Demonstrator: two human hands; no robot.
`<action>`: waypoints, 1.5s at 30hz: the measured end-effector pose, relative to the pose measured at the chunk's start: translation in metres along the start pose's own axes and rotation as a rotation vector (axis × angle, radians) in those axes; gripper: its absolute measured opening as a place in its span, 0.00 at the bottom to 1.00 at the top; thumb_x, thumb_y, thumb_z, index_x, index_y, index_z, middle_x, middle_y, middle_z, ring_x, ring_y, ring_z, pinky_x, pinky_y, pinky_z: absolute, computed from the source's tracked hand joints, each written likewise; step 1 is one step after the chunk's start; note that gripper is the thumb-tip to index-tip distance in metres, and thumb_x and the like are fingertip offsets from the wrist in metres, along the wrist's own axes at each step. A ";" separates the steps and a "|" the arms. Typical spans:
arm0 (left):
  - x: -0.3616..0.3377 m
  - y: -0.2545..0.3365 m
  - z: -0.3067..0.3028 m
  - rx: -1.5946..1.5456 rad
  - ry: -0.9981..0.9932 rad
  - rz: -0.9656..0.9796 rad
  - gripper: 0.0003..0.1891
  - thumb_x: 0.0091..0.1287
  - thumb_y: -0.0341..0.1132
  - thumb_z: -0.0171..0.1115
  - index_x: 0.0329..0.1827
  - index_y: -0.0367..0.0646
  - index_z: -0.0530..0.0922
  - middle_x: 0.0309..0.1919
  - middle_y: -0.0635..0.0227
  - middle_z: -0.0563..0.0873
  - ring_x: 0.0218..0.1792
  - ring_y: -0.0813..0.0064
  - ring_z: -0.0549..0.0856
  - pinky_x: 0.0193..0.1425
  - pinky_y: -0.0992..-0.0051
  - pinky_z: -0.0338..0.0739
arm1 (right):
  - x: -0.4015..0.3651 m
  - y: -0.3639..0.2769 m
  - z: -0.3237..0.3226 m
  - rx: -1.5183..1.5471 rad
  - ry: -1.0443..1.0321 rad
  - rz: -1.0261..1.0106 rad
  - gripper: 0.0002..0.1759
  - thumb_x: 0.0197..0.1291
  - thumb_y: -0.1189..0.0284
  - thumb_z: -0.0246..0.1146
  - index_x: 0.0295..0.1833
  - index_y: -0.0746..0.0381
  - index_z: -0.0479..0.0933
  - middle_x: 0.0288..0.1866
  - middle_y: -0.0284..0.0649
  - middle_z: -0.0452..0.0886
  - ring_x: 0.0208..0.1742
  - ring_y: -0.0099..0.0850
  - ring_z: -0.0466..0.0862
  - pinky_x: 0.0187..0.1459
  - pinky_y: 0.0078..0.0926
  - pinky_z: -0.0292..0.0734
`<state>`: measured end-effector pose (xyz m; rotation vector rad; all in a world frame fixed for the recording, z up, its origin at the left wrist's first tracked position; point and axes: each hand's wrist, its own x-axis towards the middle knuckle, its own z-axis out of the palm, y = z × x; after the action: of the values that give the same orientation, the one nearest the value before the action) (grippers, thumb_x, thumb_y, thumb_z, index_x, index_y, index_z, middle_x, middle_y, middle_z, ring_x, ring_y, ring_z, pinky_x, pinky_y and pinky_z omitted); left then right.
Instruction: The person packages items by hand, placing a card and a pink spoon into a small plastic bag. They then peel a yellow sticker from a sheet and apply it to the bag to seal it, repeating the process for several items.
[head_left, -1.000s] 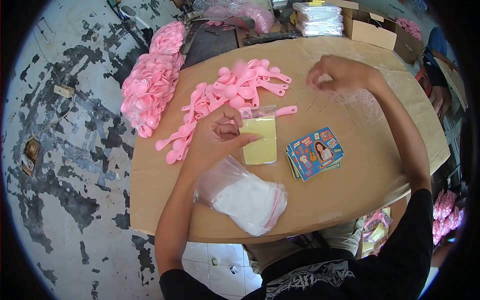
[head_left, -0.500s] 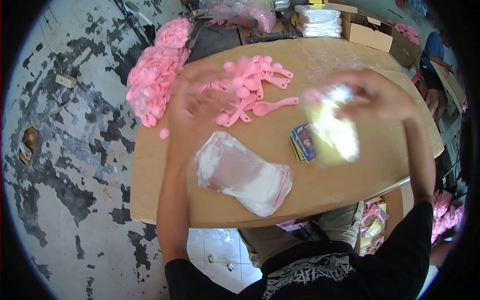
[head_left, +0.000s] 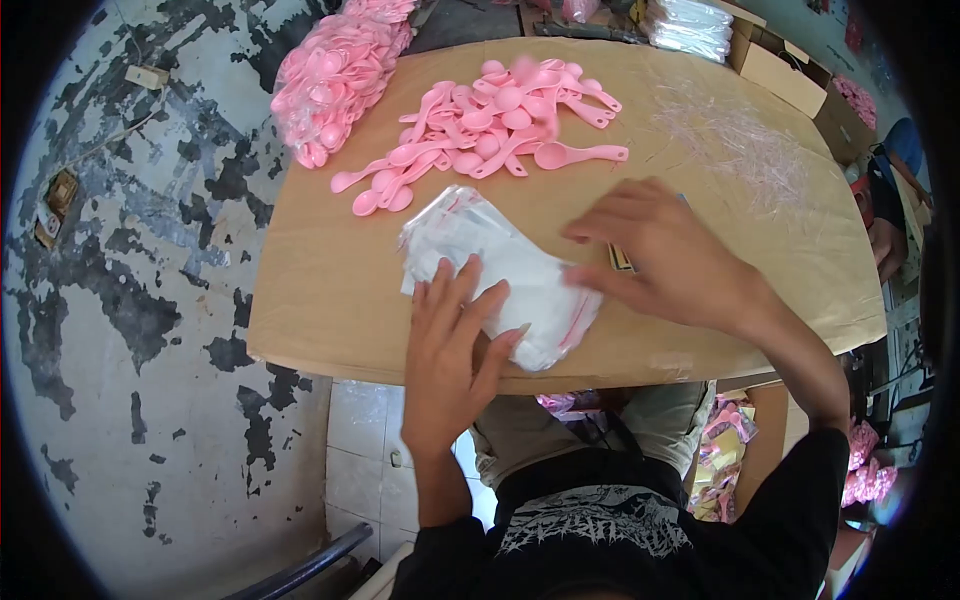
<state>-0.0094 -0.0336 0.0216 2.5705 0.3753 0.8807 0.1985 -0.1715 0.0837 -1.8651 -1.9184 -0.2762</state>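
A stack of clear plastic bags (head_left: 540,280) with a red strip along one end lies slantwise near the table's front edge. My left hand (head_left: 450,345) rests on its near side with the fingers spread. Over the right end of the stack, my right hand (head_left: 665,255) hovers slightly blurred, thumb and fingers apart, the thumb close to the red-striped edge. Nothing shows between its fingers. A small pile of printed cards (head_left: 621,259) is mostly hidden beneath that hand. Beyond the bags spreads a heap of pink plastic spoons (head_left: 490,115), part of it blurred.
A bulging clear bag of pink spoons (head_left: 335,85) stands at the table's far left edge. Thin clear plastic strands (head_left: 745,150) lie at the right of the cardboard-covered table (head_left: 320,290). An open carton (head_left: 780,70) sits behind; another person (head_left: 890,200) is at far right.
The shiny yellow packet has left my right hand and is out of sight. Both hands have come down to the bags, the left from beside the spoons. The camera view has shifted.
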 end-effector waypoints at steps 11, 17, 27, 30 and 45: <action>-0.015 -0.009 0.014 -0.051 0.163 0.137 0.11 0.61 0.29 0.64 0.46 0.46 0.86 0.52 0.66 0.87 0.63 0.54 0.80 0.72 0.50 0.63 | 0.025 -0.002 0.020 0.367 -0.176 0.309 0.11 0.60 0.68 0.66 0.38 0.66 0.83 0.30 0.48 0.84 0.36 0.43 0.84 0.46 0.41 0.74; -0.015 -0.009 0.012 -0.117 0.156 0.123 0.12 0.59 0.30 0.65 0.45 0.46 0.87 0.50 0.66 0.88 0.61 0.55 0.81 0.70 0.52 0.67 | 0.020 0.011 0.017 0.098 0.148 0.046 0.08 0.65 0.74 0.62 0.44 0.66 0.83 0.38 0.44 0.86 0.32 0.32 0.84 0.35 0.27 0.76; 0.020 0.079 0.013 -1.351 0.279 -0.399 0.23 0.76 0.37 0.54 0.67 0.29 0.67 0.58 0.48 0.81 0.60 0.60 0.81 0.68 0.58 0.72 | -0.001 -0.027 -0.037 0.826 -0.171 0.285 0.07 0.64 0.78 0.63 0.46 0.67 0.83 0.35 0.40 0.86 0.33 0.25 0.84 0.38 0.22 0.77; 0.023 0.076 0.021 -1.508 0.296 -0.458 0.17 0.78 0.36 0.49 0.60 0.30 0.70 0.59 0.47 0.80 0.54 0.58 0.85 0.59 0.62 0.81 | -0.013 -0.005 -0.046 0.671 -0.192 0.239 0.09 0.59 0.76 0.68 0.46 0.63 0.84 0.38 0.40 0.86 0.39 0.29 0.85 0.43 0.26 0.77; 0.056 0.075 0.039 -1.508 0.484 -0.548 0.21 0.71 0.29 0.61 0.64 0.31 0.68 0.49 0.52 0.85 0.49 0.61 0.87 0.57 0.63 0.84 | -0.035 0.085 -0.051 0.263 0.112 0.326 0.07 0.62 0.72 0.67 0.41 0.64 0.83 0.28 0.42 0.83 0.31 0.30 0.80 0.35 0.29 0.73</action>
<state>0.0674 -0.0902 0.0562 0.8204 0.3117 0.9656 0.2907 -0.2194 0.0992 -1.8994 -1.4687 -0.0221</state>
